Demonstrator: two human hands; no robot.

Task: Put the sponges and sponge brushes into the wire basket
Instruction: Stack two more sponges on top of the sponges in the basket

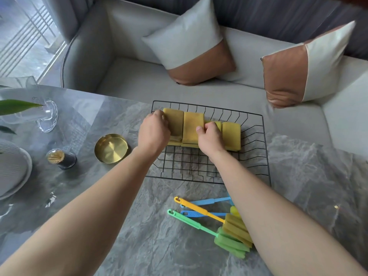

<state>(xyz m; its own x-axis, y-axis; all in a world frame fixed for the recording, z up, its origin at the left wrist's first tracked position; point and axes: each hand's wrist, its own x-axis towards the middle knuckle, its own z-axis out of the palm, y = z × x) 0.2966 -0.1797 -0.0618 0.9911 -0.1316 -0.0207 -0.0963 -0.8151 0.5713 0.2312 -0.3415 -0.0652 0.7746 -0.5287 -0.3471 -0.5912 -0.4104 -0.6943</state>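
Head view: left hand (154,132) and right hand (209,137) gripping yellow sponges (192,127) in far basket (265,148), brushes (217,224) near on table (155,232).

Soft daylight from the window (23,36) on the left glares on the table (119,216); edges bend, slightly blurred.

both bare forearms reach forward, left hand (153,132) and right hand (209,136) curled (fingers bent, knuckles up).
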